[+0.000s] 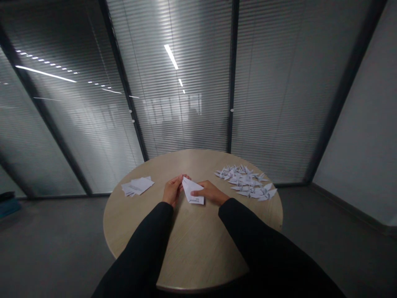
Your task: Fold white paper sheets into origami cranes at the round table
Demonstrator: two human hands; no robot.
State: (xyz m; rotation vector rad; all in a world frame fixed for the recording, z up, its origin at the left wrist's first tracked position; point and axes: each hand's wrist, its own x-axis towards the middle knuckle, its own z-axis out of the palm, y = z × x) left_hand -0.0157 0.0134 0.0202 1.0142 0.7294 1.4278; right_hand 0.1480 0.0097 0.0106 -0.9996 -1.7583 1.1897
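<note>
A sheet of white printed paper (191,189), folded into a kite-like point, sits mid-fold at 12 o'clock on the round wooden counter (198,252). The left hand (171,190) is closed in a pinch on its upper edge, while the right hand (211,193) stays open, fingers pressing across it. Finished paper cranes (245,182) crowd 2 o'clock (a generous heap) — flat, unfolded sheets (138,186) lie at 10 o'clock.

I can read no words from here. Small dark print on the folded white paper (192,191) and the loose white sheets (137,186) is too blurred to make out.
</note>
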